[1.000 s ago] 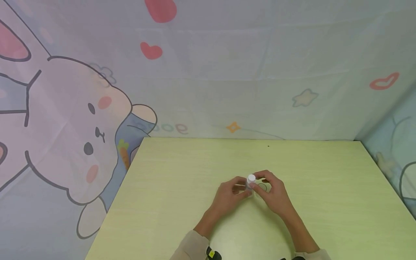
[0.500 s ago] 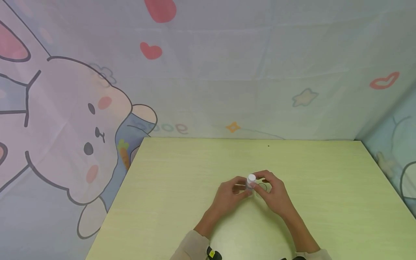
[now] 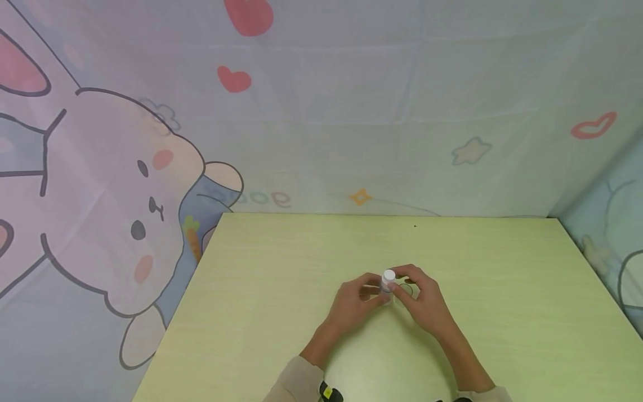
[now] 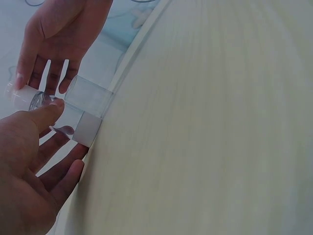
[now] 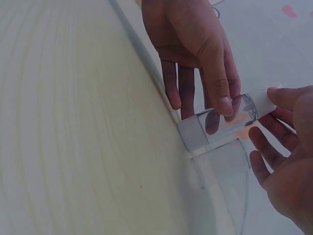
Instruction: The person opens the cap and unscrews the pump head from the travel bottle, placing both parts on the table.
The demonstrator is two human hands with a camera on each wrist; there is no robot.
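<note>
A small clear bottle [image 4: 89,129] with a whitish lower part stands upright on the table, topped by a white cap [image 3: 389,274]. My left hand [image 3: 351,304] holds the bottle's body, its thumb on the near side and fingers behind. The cap is pinched between thumb and fingers of my right hand [image 3: 427,301]; in the right wrist view the thumb tip lies on the cap [image 5: 264,102]. Right beside the bottle stands an empty clear glass [image 4: 89,95], under the right palm in the head view. The other fingers of the right hand are spread near the glass.
The pale yellow-green table [image 3: 281,251] has its far edge against a printed curtain [image 3: 326,111] with a rabbit and hearts. A tiny dark speck [image 3: 415,226] lies near that far edge. More curtain [image 3: 615,223] hangs at the right side.
</note>
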